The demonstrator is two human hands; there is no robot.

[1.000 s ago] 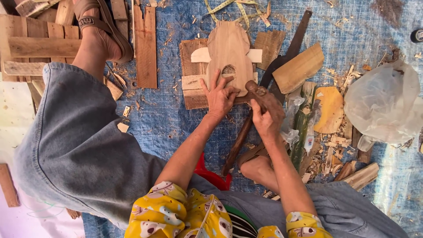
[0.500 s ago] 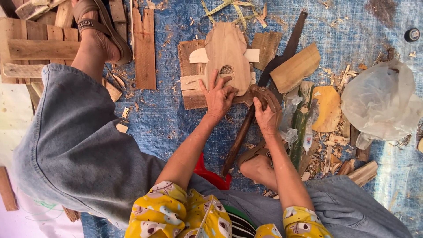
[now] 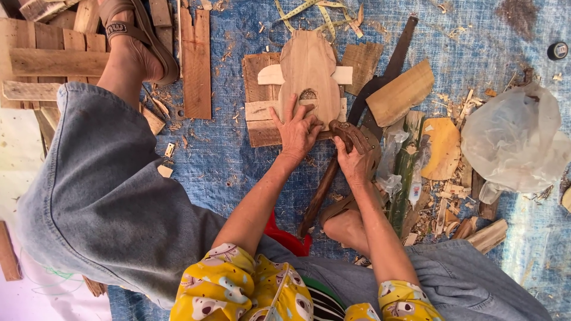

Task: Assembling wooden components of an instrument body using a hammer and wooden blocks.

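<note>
Carving is the step in hand, as I read it: left hand [image 3: 297, 132] lies flat, fingers spread, pressing the lower edge of the pale carved wood piece [image 3: 309, 74]. That's an open grip, pinning rather than grasping. The piece sits just ahead of that hand, on a stack of wooden boards [image 3: 259, 113] on the blue tarp [image 3: 226, 166].

Right hand [image 3: 355, 160] is wrapped shut around a dark wooden tool [image 3: 345, 131], just right of the left hand. The tool's head points at the bottom edge of the piece, near the small dark hollow [image 3: 308, 95] cut in it. The long dark handle [image 3: 318, 196] runs back from this grip toward the body. Can't tell what sort of edge the tool has; the hand covers it.

Beyond the right hand: a saw blade [image 3: 386, 65], a tan wood offcut [image 3: 399, 92], shavings, a clear plastic bag [image 3: 511, 139]. Yellow tape measure [image 3: 309, 12] lies past the piece's top.

Next move, my judgement: firm downward hold from the left hand so the piece doesn't skid, a short controlled stroke from the right, left fingers kept off the tool's line.
</note>
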